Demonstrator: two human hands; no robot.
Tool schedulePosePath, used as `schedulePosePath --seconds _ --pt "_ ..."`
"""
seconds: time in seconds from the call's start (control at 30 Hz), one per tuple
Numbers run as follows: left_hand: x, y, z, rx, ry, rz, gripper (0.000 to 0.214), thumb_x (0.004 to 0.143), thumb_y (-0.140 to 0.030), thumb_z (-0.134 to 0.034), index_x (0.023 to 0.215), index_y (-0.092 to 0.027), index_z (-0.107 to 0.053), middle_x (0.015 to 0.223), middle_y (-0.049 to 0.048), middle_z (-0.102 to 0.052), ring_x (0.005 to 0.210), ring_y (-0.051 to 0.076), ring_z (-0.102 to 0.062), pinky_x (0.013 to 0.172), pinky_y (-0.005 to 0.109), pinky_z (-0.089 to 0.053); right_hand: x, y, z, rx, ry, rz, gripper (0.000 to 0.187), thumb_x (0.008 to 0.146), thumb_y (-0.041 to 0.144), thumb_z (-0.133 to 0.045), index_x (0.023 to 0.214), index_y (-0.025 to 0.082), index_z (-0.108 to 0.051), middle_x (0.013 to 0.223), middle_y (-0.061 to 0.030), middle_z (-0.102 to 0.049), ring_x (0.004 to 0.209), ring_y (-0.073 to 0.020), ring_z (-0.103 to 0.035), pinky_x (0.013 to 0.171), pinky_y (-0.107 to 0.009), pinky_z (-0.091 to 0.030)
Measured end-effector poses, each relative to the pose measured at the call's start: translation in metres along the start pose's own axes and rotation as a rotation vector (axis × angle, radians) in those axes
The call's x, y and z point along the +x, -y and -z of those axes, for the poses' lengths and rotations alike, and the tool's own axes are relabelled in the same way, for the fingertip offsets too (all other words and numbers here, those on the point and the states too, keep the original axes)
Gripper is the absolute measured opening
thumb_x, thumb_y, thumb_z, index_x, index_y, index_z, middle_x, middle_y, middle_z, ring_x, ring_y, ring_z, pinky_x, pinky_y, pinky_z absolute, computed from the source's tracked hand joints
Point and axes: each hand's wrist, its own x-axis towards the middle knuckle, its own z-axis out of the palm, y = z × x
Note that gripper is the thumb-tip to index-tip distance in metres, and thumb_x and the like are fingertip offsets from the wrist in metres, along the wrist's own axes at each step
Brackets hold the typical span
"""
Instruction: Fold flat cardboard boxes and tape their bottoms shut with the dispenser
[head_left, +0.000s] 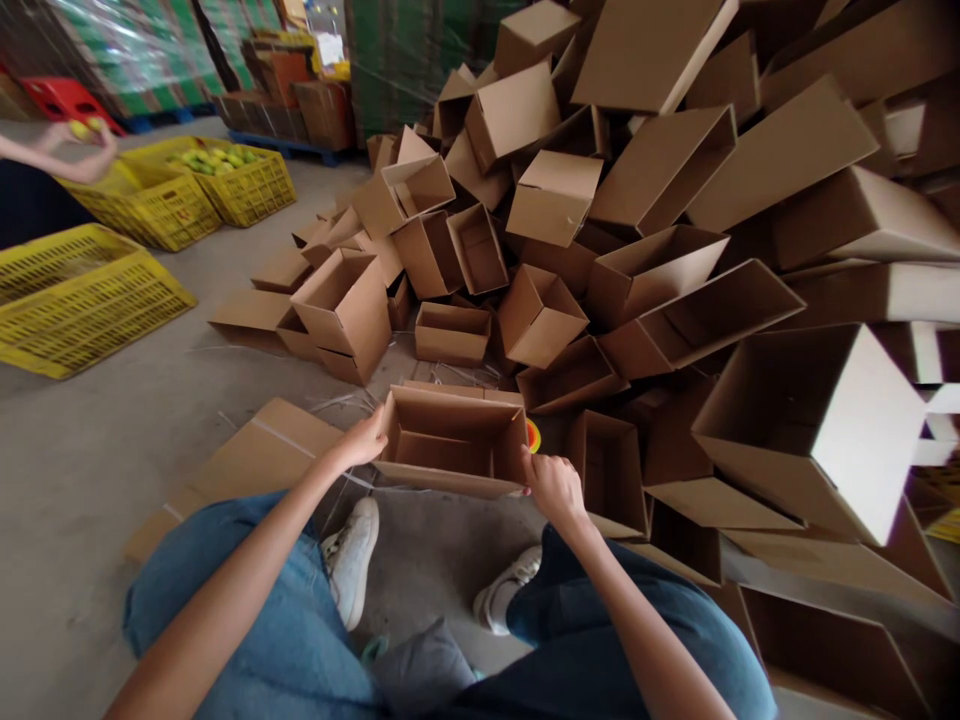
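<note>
Between my two hands is an open cardboard box (450,485), its hollow inside facing up toward me. My left hand (363,440) grips the box's left end wall near the top. On the opposite end, my right hand (555,488) is closed on the right wall, with fingertips partly hidden behind the cardboard. Just past the box's right end, a small yellow and orange roll, perhaps tape (533,436), shows in part. Flat strapped cardboard (262,440) lies on the floor by my left knee.
A tall heap of open cardboard boxes (555,200) fills the front and right. Yellow plastic crates (90,300) stand at left, one with round yellow-green fruit (214,160). Another person's hands (82,150) hold fruit there. Loose straps (352,400) lie on the floor beyond my box.
</note>
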Motion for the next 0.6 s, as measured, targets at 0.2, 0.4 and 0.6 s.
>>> schedulePosePath --seconds 0.2,0.4,0.6 --pt "0.005 -0.002 -0.011 0.024 0.019 0.035 0.070 0.092 -0.019 -0.040 0.154 0.000 -0.013 0.130 0.0292 -0.062 0.116 0.032 -0.065 0.091 0.035 -0.047 0.007 0.002 0.003 -0.088 0.026 0.015 0.052 0.105 0.029 -0.027 0.090 0.011 -0.074 0.088 -0.0195 -0.075 0.086 -0.0276 -0.073 0.080 -0.034 -0.048" --pt "0.001 -0.006 -0.013 0.044 0.028 0.017 0.070 0.092 -0.016 -0.040 0.154 0.000 -0.011 0.127 0.0298 -0.064 0.114 0.031 -0.066 0.089 0.034 -0.047 0.010 -0.005 -0.007 -0.088 0.098 0.094 0.046 0.105 0.027 -0.024 0.116 0.009 -0.065 0.097 -0.0191 -0.073 0.088 -0.0273 -0.072 0.075 -0.033 -0.051" --pt "-0.004 -0.012 -0.009 0.071 0.037 0.010 0.072 0.090 -0.015 -0.041 0.154 0.000 -0.011 0.120 0.0291 -0.067 0.110 0.032 -0.068 0.085 0.034 -0.047 0.018 -0.026 -0.038 0.048 0.029 0.415 0.050 0.092 0.005 -0.030 0.137 0.005 -0.051 0.134 -0.0273 -0.056 0.098 -0.0284 -0.067 0.088 -0.043 -0.052"
